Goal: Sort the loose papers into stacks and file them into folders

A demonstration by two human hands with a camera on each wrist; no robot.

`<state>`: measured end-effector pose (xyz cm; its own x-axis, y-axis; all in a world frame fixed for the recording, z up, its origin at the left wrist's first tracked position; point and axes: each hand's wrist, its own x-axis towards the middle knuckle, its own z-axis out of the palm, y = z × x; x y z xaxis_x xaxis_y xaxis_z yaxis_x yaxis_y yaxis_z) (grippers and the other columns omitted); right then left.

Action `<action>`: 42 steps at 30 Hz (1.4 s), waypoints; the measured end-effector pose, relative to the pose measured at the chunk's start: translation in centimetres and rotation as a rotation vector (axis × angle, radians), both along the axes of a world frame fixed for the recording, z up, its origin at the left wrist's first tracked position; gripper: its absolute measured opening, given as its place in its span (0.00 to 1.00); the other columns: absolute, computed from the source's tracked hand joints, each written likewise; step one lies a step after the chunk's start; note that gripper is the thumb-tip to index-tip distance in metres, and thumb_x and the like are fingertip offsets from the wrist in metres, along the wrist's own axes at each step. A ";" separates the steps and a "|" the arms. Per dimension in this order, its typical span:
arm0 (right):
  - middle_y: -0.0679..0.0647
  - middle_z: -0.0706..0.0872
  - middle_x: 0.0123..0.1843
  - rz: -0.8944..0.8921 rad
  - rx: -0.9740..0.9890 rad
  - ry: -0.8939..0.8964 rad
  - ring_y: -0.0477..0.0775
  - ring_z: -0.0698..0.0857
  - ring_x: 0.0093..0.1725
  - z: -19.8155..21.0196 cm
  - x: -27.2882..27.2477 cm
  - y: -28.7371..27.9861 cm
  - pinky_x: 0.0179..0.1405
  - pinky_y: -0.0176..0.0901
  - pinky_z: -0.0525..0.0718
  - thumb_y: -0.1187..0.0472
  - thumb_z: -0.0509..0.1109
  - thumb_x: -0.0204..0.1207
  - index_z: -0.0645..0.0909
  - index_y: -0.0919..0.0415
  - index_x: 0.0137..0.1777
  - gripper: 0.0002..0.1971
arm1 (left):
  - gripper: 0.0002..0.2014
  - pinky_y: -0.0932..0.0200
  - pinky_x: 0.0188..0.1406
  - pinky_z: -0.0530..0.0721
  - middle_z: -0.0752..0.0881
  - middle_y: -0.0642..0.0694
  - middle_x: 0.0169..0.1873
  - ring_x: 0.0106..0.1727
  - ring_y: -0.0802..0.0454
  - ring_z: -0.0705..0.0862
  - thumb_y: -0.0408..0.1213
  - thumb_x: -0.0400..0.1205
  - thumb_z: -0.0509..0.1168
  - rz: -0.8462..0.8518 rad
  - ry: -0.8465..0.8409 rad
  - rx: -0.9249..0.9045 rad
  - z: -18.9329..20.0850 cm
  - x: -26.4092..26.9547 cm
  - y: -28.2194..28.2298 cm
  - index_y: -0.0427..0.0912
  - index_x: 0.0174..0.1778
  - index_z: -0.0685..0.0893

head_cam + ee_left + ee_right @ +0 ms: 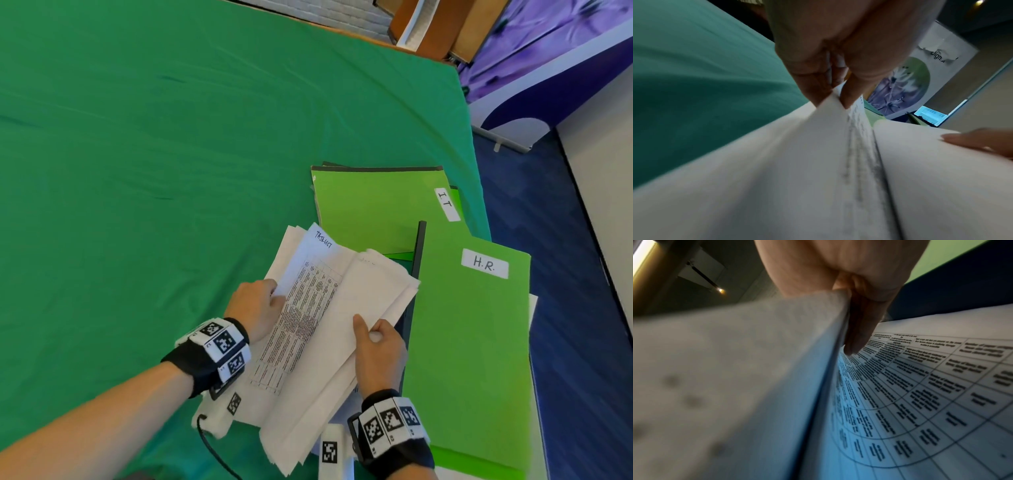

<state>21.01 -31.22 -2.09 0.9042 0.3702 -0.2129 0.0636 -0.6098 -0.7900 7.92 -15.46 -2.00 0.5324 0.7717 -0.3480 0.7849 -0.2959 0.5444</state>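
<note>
The paper stack lies near the worktop's right edge, its long axis running diagonally away from the person. The left hand pinches one sheet's edge; the right hand grips lifted sheets.

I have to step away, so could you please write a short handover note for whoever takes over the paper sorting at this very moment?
Left hand: pinches the left edge of the white loose paper pile, holding up the printed table sheet.
Right hand: grips the blank white sheets folded over to the right.
Things: the pile lies on the green tablecloth, its right edge over the bright green card folder labelled H.R.. The matching folder labelled I.T lies behind, closed, on other folders.
Done: no sorted stacks visible.
Left: sort the pile, file stacks.
</note>
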 end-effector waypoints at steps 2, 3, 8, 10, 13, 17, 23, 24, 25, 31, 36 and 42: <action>0.54 0.76 0.26 -0.004 0.015 0.007 0.52 0.74 0.29 -0.2 -0.1 -0.2 0.28 0.40 0.69 0.54 0.73 0.77 0.67 0.59 0.28 0.22 | 0.09 0.61 0.33 0.73 0.78 0.52 0.38 0.36 0.53 0.78 0.45 0.82 0.67 0.054 -0.001 0.072 0.1 -0.7 0.5 0.46 0.46 0.74; 0.55 0.77 0.27 -0.005 0.018 0.007 0.53 0.74 0.29 -0.3 -0.2 -0.3 0.28 0.39 0.70 0.54 0.72 0.77 0.68 0.60 0.29 0.21 | 0.11 0.60 0.38 0.75 0.77 0.52 0.43 0.39 0.53 0.78 0.46 0.81 0.68 0.056 -0.012 0.129 0.1 -0.8 0.5 0.47 0.50 0.74; 0.54 0.81 0.33 0.057 0.007 -0.005 0.50 0.78 0.32 -0.5 -0.5 -0.3 0.28 0.24 0.73 0.57 0.69 0.80 0.74 0.58 0.33 0.15 | 0.12 0.63 0.43 0.83 0.83 0.54 0.44 0.43 0.58 0.82 0.52 0.81 0.67 -0.110 -0.201 -0.053 1.0 -0.1 -1.1 0.47 0.50 0.81; 0.49 0.82 0.37 0.088 0.007 0.003 0.51 0.80 0.37 -0.2 -0.7 -0.2 0.30 0.22 0.73 0.56 0.68 0.81 0.77 0.58 0.40 0.10 | 0.20 0.60 0.52 0.85 0.85 0.55 0.53 0.51 0.57 0.84 0.59 0.80 0.65 -0.197 -0.169 -0.205 1.0 0.6 -2.2 0.47 0.58 0.82; 0.35 0.79 0.48 0.087 0.093 0.125 0.40 0.80 0.48 0.7 -1.3 0.2 0.46 0.29 0.77 0.46 0.64 0.82 0.73 0.48 0.67 0.16 | 0.37 0.58 0.61 0.81 0.80 0.53 0.65 0.62 0.53 0.82 0.67 0.76 0.64 -0.248 -0.133 -0.329 1.2 1.6 -3.7 0.45 0.73 0.73; 0.40 0.83 0.61 0.114 0.343 0.438 0.45 0.88 0.56 1.2 -1.8 0.4 0.60 0.49 0.84 0.34 0.53 0.80 0.47 0.31 0.78 0.29 | 0.40 0.57 0.45 0.85 0.86 0.54 0.50 0.47 0.56 0.86 0.76 0.66 0.66 -0.196 -0.138 -0.382 0.7 2.6 -4.8 0.47 0.62 0.73; 0.49 0.69 0.81 0.261 0.089 0.317 0.43 0.70 0.76 0.4 -1.4 -0.7 0.73 0.42 0.70 0.43 0.66 0.79 0.56 0.50 0.84 0.37 | 0.17 0.59 0.43 0.89 0.86 0.44 0.56 0.43 0.53 0.87 0.33 0.86 0.60 0.011 -0.101 -0.202 -0.6 2.0 -3.5 0.40 0.71 0.76; 0.49 0.65 0.83 0.250 0.038 0.242 0.45 0.66 0.79 0.3 -1.1 -1.1 0.77 0.45 0.67 0.44 0.68 0.78 0.55 0.51 0.84 0.38 | 0.17 0.59 0.44 0.89 0.86 0.45 0.59 0.45 0.53 0.88 0.32 0.86 0.60 0.043 -0.163 -0.247 -0.1 1.5 -3.1 0.42 0.72 0.76; 0.49 0.62 0.84 0.226 -0.001 0.180 0.46 0.63 0.81 0.2 -0.6 -1.6 0.80 0.48 0.64 0.44 0.69 0.77 0.54 0.52 0.84 0.41 | 0.17 0.58 0.46 0.89 0.86 0.45 0.59 0.47 0.50 0.88 0.32 0.86 0.61 0.070 -0.228 -0.283 0.5 0.9 -2.5 0.42 0.72 0.77; 0.47 0.76 0.76 0.193 0.206 0.323 0.50 0.77 0.73 2.1 2.4 -1.9 0.74 0.64 0.74 0.35 0.79 0.63 0.64 0.50 0.80 0.48 | 0.11 0.59 0.50 0.88 0.91 0.49 0.51 0.52 0.55 0.90 0.30 0.83 0.66 0.098 -0.606 -0.587 6.3 -3.2 1.5 0.44 0.60 0.84; 0.55 0.88 0.62 0.311 0.480 0.526 0.58 0.86 0.63 5.9 2.4 0.5 0.67 0.65 0.79 0.38 0.82 0.59 0.80 0.57 0.68 0.39 | 0.13 0.64 0.51 0.87 0.92 0.47 0.52 0.53 0.53 0.90 0.33 0.77 0.73 0.180 -0.765 -0.649 8.2 -2.9 1.6 0.42 0.58 0.85; 0.51 0.91 0.55 0.235 0.570 0.183 0.53 0.89 0.57 9.2 1.0 2.8 0.61 0.59 0.85 0.58 0.75 0.73 0.84 0.58 0.61 0.16 | 0.09 0.68 0.39 0.86 0.93 0.51 0.45 0.46 0.55 0.91 0.33 0.75 0.75 0.316 -0.960 -0.386 9.5 -1.6 3.1 0.42 0.51 0.88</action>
<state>22.04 -28.38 7.11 0.7528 0.6548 -0.0674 -0.0218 -0.0775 -0.9968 6.29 -12.35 7.45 0.5085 0.8496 -0.1402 -0.0087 0.1679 0.9858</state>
